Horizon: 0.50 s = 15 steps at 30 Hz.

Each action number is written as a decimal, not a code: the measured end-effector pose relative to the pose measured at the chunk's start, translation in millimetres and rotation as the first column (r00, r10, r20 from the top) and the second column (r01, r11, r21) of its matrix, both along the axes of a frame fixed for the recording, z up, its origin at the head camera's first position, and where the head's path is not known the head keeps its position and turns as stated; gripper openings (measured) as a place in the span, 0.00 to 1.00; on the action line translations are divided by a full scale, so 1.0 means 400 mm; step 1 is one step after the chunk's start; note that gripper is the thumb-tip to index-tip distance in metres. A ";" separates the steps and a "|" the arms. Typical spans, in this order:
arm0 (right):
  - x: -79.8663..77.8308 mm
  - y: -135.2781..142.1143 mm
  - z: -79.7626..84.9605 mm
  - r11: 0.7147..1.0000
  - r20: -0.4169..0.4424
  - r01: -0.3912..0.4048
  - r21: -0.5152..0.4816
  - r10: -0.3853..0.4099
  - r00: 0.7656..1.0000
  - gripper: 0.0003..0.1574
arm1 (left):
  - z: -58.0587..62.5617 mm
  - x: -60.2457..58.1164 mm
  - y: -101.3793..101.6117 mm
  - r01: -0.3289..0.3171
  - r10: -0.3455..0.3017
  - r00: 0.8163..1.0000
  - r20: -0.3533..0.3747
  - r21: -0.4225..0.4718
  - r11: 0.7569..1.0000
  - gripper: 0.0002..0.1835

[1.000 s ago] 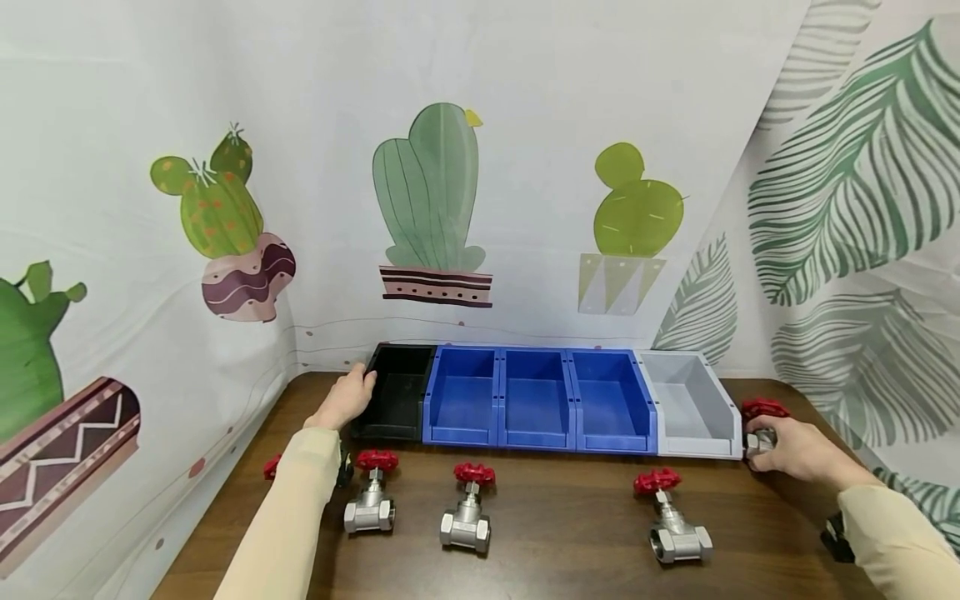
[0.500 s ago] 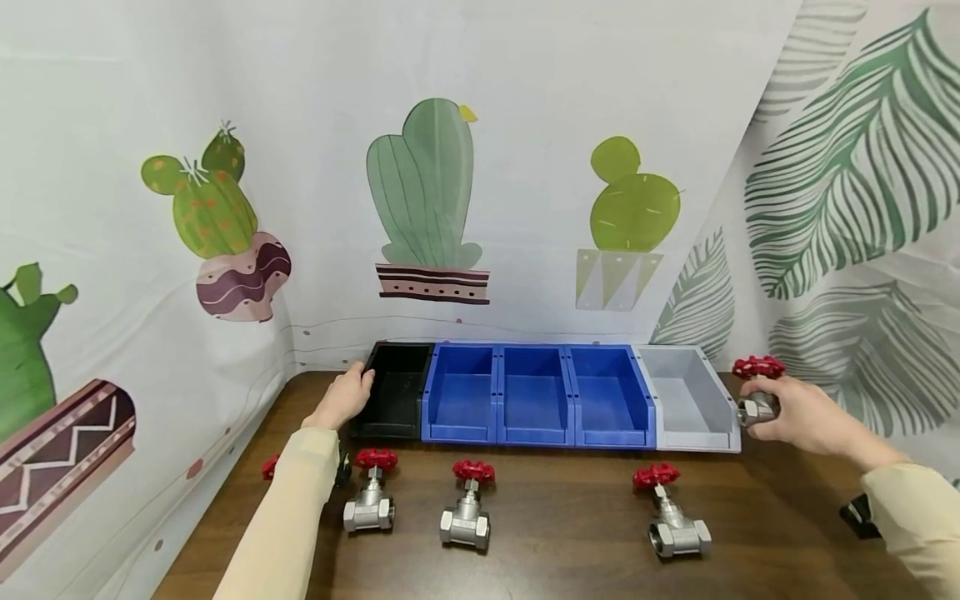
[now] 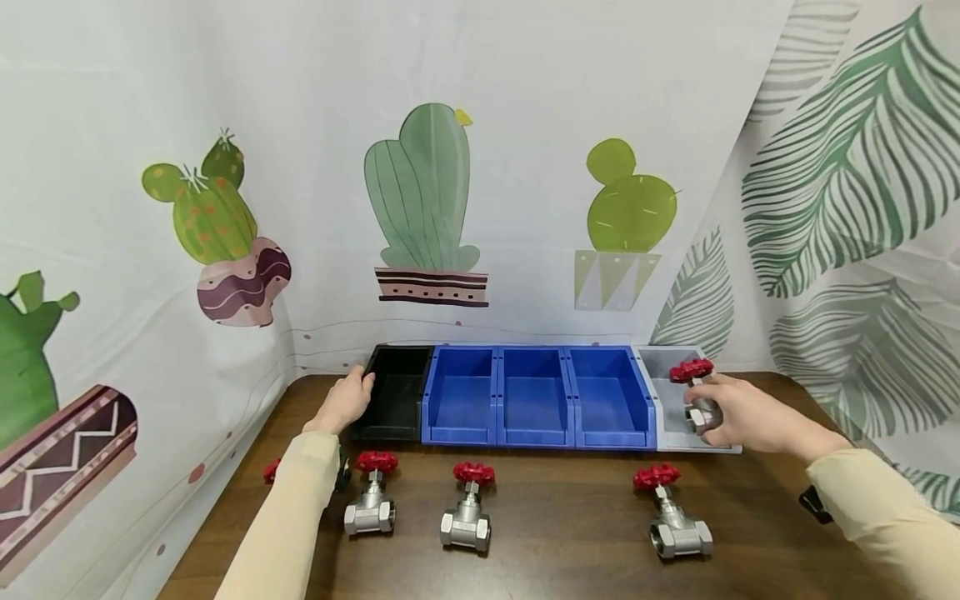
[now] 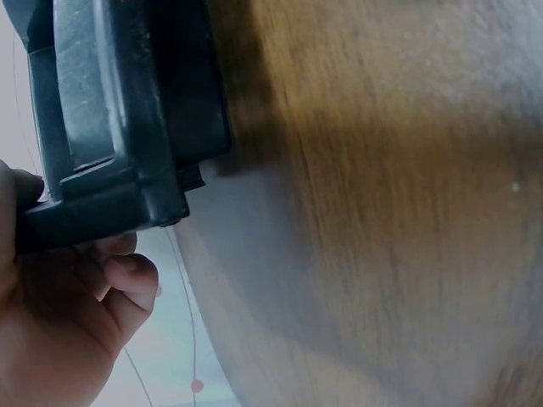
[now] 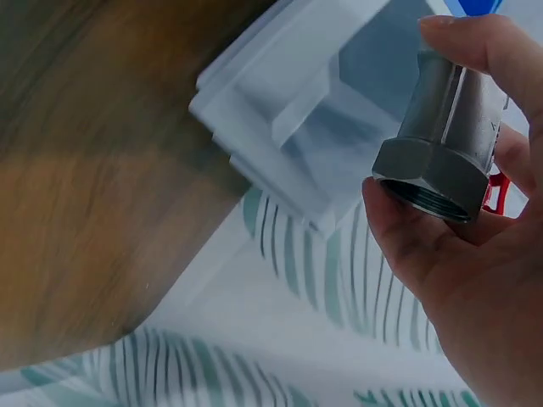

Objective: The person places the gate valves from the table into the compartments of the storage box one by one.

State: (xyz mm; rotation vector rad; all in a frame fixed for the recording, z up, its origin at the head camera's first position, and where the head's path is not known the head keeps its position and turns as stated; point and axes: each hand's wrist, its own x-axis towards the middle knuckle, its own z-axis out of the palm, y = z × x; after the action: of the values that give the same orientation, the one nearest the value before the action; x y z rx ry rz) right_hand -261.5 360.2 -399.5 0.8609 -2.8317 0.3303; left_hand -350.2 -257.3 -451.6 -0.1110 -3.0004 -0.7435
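Note:
My right hand point(image 3: 738, 414) grips a gate valve point(image 5: 441, 140) by its steel body, its red handwheel point(image 3: 691, 371) on top. In the head view the valve overlaps the grey bin point(image 3: 663, 440), which stands at the right end of a row of bins. My left hand point(image 3: 347, 402) holds the left wall of the black bin point(image 4: 127, 170) at the row's other end, thumb over the rim and fingers curled on the outside. Three more valves with red handwheels stand on the table in front: one at left point(image 3: 370, 508), another near the middle point(image 3: 465, 527), a third at right point(image 3: 678, 535).
Three blue bins point(image 3: 461, 435) sit side by side between the black and grey ones. Another red handwheel point(image 3: 272, 471) shows partly behind my left sleeve. A cactus-print cloth point(image 3: 525, 167) hangs behind the wooden table point(image 3: 555, 533).
My right hand has lifted the gate valve off the table right of the grey bin and carried it left, over that bin. My left hand has stayed on the black bin.

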 end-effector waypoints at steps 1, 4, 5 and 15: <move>-0.006 -0.007 -0.005 1.000 0.009 -0.003 -0.003 0.003 1.000 0.29 | -0.001 0.001 -0.001 0.001 -0.001 1.000 0.000 0.001 1.000 0.16; -0.027 -0.026 -0.021 1.000 0.042 0.002 -0.002 -0.002 0.999 0.28 | -0.004 0.001 -0.003 -0.003 0.003 1.000 -0.003 -0.002 1.000 0.16; -0.036 -0.030 -0.026 1.000 0.055 0.006 -0.001 -0.006 0.998 0.28 | -0.004 0.001 -0.002 -0.007 0.007 1.000 -0.005 -0.004 1.000 0.16; -0.103 -0.048 -0.053 0.998 0.114 0.052 0.033 -0.056 0.992 0.29 | -0.009 -0.001 0.005 -0.030 0.029 0.999 -0.040 -0.046 0.998 0.16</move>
State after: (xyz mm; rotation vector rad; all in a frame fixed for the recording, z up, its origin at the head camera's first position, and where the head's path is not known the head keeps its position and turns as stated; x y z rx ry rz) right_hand -302.7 341.1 -420.9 0.7939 -2.9673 0.3412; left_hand -350.7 -255.3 -455.3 -0.0819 -2.9758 -0.6602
